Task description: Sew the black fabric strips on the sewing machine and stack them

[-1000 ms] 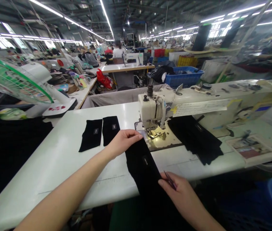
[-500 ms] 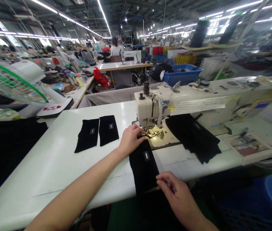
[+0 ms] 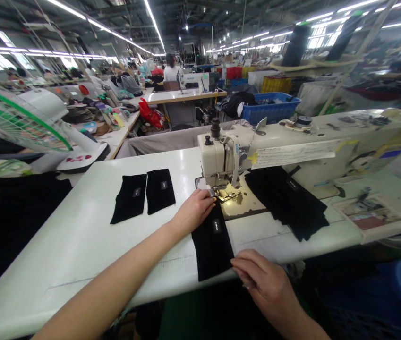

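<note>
A black fabric piece (image 3: pixel 212 250) with a small label lies on the white table, its far end by the needle area of the sewing machine (image 3: pixel 217 160). My left hand (image 3: pixel 195 210) presses and pinches its far left edge close to the presser foot. At the near right corner, the closed fingers of my right hand (image 3: pixel 262 278) grip the fabric's edge; a small metallic thing shows under those fingers, too little to identify. Two labelled black pieces (image 3: pixel 129 198) (image 3: pixel 161 190) lie side by side left of my left hand. A stack of black pieces (image 3: pixel 288 203) sits right of the needle.
A green-rimmed fan (image 3: pixel 19 118) stands at the left, above dark cloth (image 3: pixel 12 226). At lower right is a blue basket (image 3: pixel 398 293). A small tray (image 3: pixel 373 215) is set on the table's right side. Beyond the machine are a blue crate (image 3: pixel 269 109) and a seated person (image 3: pixel 171 72).
The fabric's near end now lies flatter at the table edge. My right hand has turned, and the thin tool seen in it before is mostly hidden. My left fingers have drawn together.
</note>
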A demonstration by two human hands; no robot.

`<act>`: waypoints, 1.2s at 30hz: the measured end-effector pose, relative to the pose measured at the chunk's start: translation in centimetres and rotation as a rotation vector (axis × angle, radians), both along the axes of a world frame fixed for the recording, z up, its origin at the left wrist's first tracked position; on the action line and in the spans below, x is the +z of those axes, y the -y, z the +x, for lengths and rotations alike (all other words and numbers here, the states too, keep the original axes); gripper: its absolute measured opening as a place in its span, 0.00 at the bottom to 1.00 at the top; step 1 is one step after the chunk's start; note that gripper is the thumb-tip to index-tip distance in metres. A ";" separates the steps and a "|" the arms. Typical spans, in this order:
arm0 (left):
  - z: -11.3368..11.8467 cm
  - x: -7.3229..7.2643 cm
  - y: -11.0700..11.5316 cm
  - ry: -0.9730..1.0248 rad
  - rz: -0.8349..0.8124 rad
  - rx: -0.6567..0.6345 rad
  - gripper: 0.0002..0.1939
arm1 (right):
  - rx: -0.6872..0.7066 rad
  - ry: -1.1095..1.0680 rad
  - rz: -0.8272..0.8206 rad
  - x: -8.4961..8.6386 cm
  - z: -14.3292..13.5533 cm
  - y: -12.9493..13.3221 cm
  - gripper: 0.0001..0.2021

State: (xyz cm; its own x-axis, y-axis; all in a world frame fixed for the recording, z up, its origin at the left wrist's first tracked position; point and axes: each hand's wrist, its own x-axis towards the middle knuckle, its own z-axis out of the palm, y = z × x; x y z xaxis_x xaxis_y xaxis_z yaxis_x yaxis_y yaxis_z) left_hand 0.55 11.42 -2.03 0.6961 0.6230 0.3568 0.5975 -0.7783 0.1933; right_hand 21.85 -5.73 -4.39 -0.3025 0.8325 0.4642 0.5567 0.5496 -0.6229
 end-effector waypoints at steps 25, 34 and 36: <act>0.0 0.1 -1.0 -0.052 0.015 -0.011 0.13 | -0.046 0.149 0.047 0.6 -0.4 -0.4 0.13; 0.0 0.3 -1.2 -0.090 0.026 -0.007 0.15 | -0.045 0.161 0.013 0.6 -0.6 -0.8 0.17; 0.0 0.4 -1.3 -0.099 0.036 -0.006 0.15 | -0.050 0.180 0.007 0.8 -0.6 -0.8 0.18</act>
